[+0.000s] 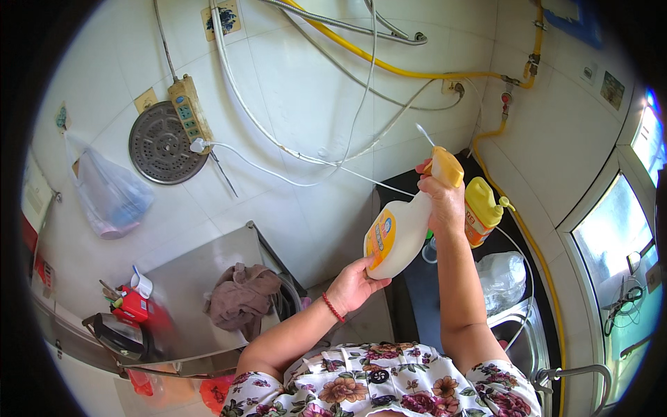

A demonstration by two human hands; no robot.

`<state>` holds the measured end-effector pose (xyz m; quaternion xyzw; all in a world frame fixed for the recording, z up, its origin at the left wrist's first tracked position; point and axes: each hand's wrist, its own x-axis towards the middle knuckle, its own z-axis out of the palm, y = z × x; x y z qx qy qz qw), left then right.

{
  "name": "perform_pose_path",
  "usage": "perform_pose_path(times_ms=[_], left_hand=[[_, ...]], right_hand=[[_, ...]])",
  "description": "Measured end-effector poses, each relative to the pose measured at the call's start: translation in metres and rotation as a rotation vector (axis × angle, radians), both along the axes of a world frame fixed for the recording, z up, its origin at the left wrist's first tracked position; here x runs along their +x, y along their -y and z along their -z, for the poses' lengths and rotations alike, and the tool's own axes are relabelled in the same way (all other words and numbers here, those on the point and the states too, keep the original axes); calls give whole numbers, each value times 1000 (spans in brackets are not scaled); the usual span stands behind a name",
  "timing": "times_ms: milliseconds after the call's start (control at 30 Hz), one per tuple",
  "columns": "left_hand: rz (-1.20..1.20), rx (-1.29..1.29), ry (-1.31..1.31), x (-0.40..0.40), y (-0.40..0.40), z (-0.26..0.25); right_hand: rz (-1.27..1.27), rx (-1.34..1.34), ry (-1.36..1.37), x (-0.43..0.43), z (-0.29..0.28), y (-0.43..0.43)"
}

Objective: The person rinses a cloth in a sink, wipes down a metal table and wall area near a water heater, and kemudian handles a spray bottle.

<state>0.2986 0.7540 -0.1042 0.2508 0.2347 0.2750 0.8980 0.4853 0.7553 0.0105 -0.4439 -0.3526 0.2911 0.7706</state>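
A translucent white spray bottle [404, 234] with a yellow-and-white trigger head [447, 167] is tilted between my two hands. My right hand [442, 200] wraps around its neck, with fingers at the trigger. From below, my left hand [355, 286] supports the base with thumb and fingers; a red beaded bracelet [333, 307] circles that wrist. The orange label on the bottle faces up and to the left. A thin whitish streak [424, 134] shows beyond the spray head, towards the tiled wall [312, 104]; I cannot tell what it is.
Behind my right forearm, a yellow pump jug [480, 208] and a clear plastic bag [501, 279] stand on the black counter [417, 292], near a steel sink [536, 323]. At left, a brown cloth [242, 297] lies on a metal table [182, 292]. Cables and a power strip [190, 109] hang on the wall.
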Motion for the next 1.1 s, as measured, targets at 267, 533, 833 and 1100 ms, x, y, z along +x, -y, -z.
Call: perform_pose_path(times_ms=[267, 533, 833, 1100], left_hand=[[69, -44, -19, -10, 21, 14], [44, 162, 23, 25, -7, -16], [51, 176, 4, 38, -15, -27], [56, 255, 74, 65, -32, -51]], right_hand=[[-51, 19, -72, -6, 15, 10], [53, 143, -73, 44, -15, -8], [75, 95, -86, 54, -33, -16], [25, 126, -16, 96, -57, -41]])
